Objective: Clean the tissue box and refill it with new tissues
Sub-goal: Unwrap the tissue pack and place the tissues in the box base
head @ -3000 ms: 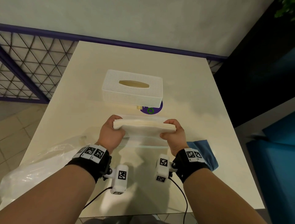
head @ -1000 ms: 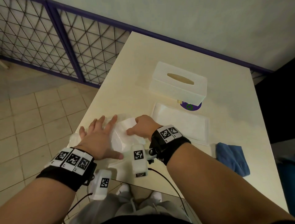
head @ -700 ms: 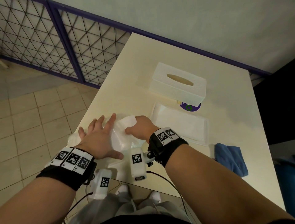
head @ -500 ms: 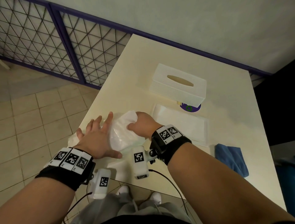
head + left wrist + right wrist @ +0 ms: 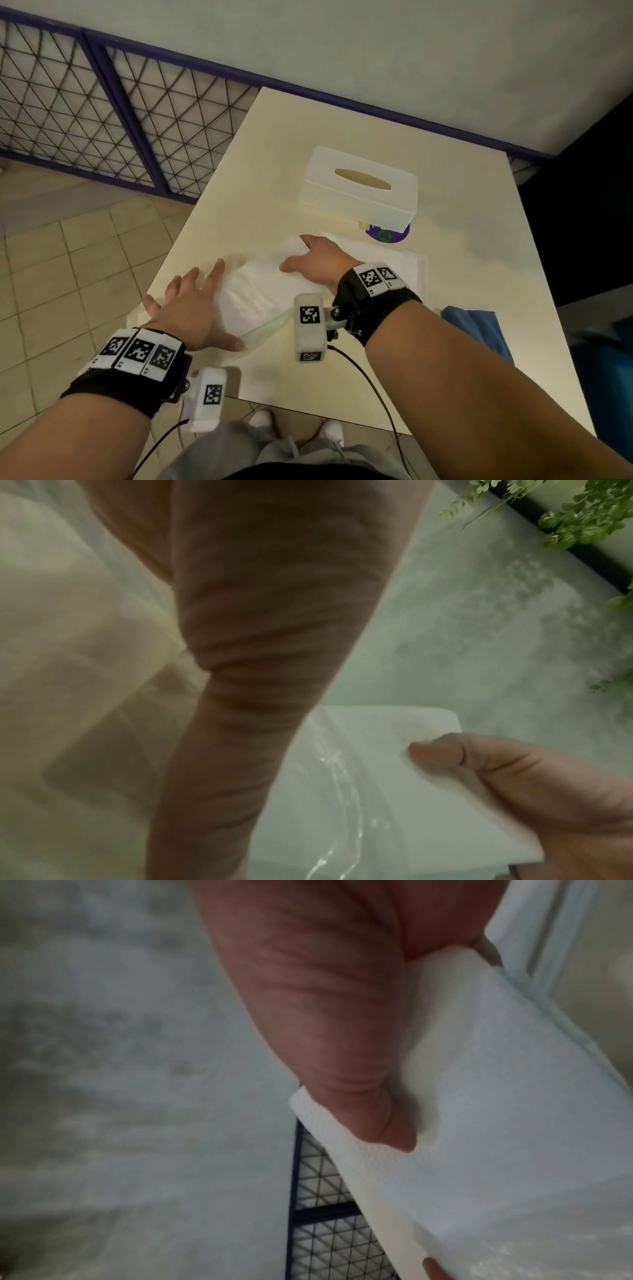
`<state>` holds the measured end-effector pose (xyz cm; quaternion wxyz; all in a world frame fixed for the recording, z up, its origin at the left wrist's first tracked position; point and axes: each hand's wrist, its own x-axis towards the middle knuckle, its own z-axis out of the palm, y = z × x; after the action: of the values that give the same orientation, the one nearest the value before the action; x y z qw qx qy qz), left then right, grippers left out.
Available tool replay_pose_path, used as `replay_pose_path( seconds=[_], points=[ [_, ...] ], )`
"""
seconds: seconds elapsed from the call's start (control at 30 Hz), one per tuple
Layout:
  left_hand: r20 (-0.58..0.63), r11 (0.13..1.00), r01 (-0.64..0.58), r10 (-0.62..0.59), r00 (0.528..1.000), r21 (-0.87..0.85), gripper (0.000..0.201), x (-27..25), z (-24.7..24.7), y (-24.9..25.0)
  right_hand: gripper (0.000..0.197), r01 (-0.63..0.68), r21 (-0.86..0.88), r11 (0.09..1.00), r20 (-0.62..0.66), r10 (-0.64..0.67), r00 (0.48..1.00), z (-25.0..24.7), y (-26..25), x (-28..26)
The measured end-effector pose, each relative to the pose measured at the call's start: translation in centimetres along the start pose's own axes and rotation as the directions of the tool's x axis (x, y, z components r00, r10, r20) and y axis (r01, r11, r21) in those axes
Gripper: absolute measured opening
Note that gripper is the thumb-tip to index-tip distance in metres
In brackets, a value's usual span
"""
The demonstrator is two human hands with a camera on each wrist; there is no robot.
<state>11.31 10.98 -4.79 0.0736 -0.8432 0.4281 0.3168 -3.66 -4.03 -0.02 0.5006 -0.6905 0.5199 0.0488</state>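
Cream rectangular bench (image 5: 462, 308), one far edge against the wall. Lying on it: white textured rectangular tissue box (image 5: 359, 192) with oval top slot, far centre; round purple sticker with green mark (image 5: 388, 235) partly under the box's near right corner; flat white tissue stack (image 5: 394, 270) just in front of the box; blue folded cloth (image 5: 479, 329) near the right edge; clear crinkled plastic wrapper with white tissues inside (image 5: 253, 294) at the near left corner.

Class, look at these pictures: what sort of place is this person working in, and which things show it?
Probably an indoor room set up for recording, not clearly a home: a plain cream table against a bare wall, a tiled floor, and a purple-framed mesh railing alongside.
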Motion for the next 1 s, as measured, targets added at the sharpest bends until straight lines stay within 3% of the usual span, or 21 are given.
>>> replay_pose_path(
  seconds=[0.17,0.23,0.33,0.43,0.53,0.63,0.73,0.87,0.93,0.97,1.0],
  points=[
    [-0.006,1.000,-0.004,0.004,1.000,0.006,0.151,0.0,0.8,-0.1,0.073,-0.092,0.161,0.983,0.131,0.071,0.989,0.2,1.3,1.1],
    [-0.018,1.000,-0.002,0.003,1.000,0.007,0.151,-0.1,0.9,-0.1,0.077,-0.104,0.194,0.976,0.141,0.077,0.987,0.3,1.4,1.4],
    [-0.032,1.000,0.000,0.000,0.999,0.002,0.152,-0.1,0.9,-0.3,0.099,-0.173,0.147,0.974,0.113,0.158,0.981,0.6,1.9,2.0],
    [-0.049,1.000,-0.010,0.011,0.999,0.009,0.154,-0.3,0.9,-0.3,0.088,-0.194,0.061,0.979,0.084,0.189,0.978,0.4,2.2,1.9],
    [-0.051,0.999,-0.049,0.050,0.997,0.020,0.154,-0.6,0.9,0.0,0.062,-0.076,-0.006,0.997,0.008,0.076,0.997,0.3,1.3,0.5],
    [-0.036,0.999,-0.029,0.029,0.999,0.017,0.152,-0.6,0.8,0.2,0.064,0.107,-0.191,0.976,-0.044,-0.118,0.992,-0.4,0.3,-1.2],
    [-0.047,1.000,0.019,-0.020,0.999,-0.020,0.145,-0.5,0.3,0.3,0.050,0.275,-0.335,0.901,-0.128,-0.333,0.934,-3.0,-1.1,-3.5],
    [-0.065,1.000,0.023,-0.024,0.998,-0.017,0.148,0.0,-1.0,1.3,0.042,0.340,-0.391,0.855,-0.291,-0.465,0.836,-9.0,-1.4,-6.5],
    [-0.169,0.971,-0.122,0.087,0.982,-0.207,0.147,-0.2,-1.9,2.4,0.038,0.376,-0.344,0.860,-0.353,-0.490,0.797,-11.1,-0.8,-7.4],
    [-0.241,0.887,-0.242,0.155,0.958,-0.392,0.144,0.0,-2.6,3.8,0.036,0.383,-0.309,0.870,-0.392,-0.484,0.782,-12.3,-0.2,-7.8],
    [-0.294,0.730,-0.335,0.190,0.937,-0.596,0.142,0.3,-3.3,5.3,0.034,0.387,-0.260,0.885,-0.430,-0.465,0.774,-13.3,0.5,-8.1]
  ],
)
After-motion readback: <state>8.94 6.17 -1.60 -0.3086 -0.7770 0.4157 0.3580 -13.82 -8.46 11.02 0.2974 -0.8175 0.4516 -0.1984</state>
